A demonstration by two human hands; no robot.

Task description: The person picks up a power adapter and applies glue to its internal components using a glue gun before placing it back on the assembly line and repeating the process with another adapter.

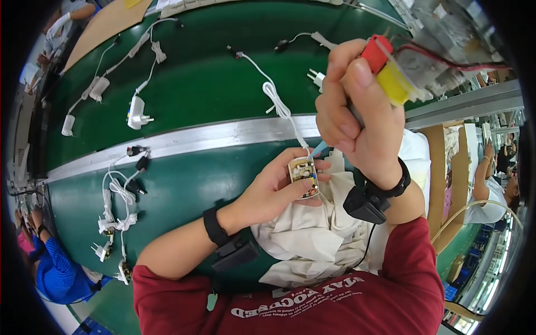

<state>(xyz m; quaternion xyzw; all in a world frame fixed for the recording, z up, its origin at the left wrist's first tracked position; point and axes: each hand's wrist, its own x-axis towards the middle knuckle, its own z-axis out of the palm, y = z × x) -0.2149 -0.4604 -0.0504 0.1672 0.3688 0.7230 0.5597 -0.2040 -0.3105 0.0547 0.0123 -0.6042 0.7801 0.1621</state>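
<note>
My left hand [273, 187] holds an opened white power adapter [303, 177] with its circuit board facing up, the thumb across its lower part. A white cable [277, 100], looped and tied, runs from the adapter's top edge to the far bench. My right hand [363, 106] is raised, its fingers wrapped round a tool with a red part [378, 51], a yellow part [394, 84] and wires. A thin pale blue tip [319, 149] slants from below this hand to the adapter's upper edge; most of the tool's body is hidden by my fingers.
Adapters with tied cables [135, 113] lie on the green far surface, behind a metal rail [223, 130]. Several more [120, 204] lie at left. Cream cloth [312, 234] is bunched before me. A cardboard box [446, 184] stands at right. Other people sit at both sides.
</note>
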